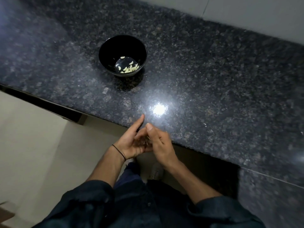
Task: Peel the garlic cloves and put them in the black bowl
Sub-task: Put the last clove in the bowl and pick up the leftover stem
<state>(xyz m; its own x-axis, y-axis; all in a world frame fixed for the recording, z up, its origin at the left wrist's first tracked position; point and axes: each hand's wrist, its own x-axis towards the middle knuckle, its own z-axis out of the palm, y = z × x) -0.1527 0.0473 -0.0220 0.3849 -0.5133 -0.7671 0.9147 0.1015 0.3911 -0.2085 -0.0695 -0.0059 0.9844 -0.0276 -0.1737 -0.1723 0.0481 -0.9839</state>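
A black bowl (122, 55) stands on the dark granite counter (205, 71) and holds several pale peeled garlic cloves (130, 68) near its bottom right. Both my hands meet at the counter's front edge, well in front of the bowl. My left hand (131, 142) is cupped palm up with its fingers fairly straight. My right hand (160, 143) lies against it, thumb raised, its fingers curled into the left palm. Something small and brownish (144, 139) sits between them, blurred and mostly hidden, possibly garlic skin.
The counter's front edge runs diagonally from the left down to the right. A bright light glare (158, 109) shines on the stone just beyond my hands. A small white scrap (205, 123) lies on the counter to the right. A pale wall (246, 12) bounds the far side.
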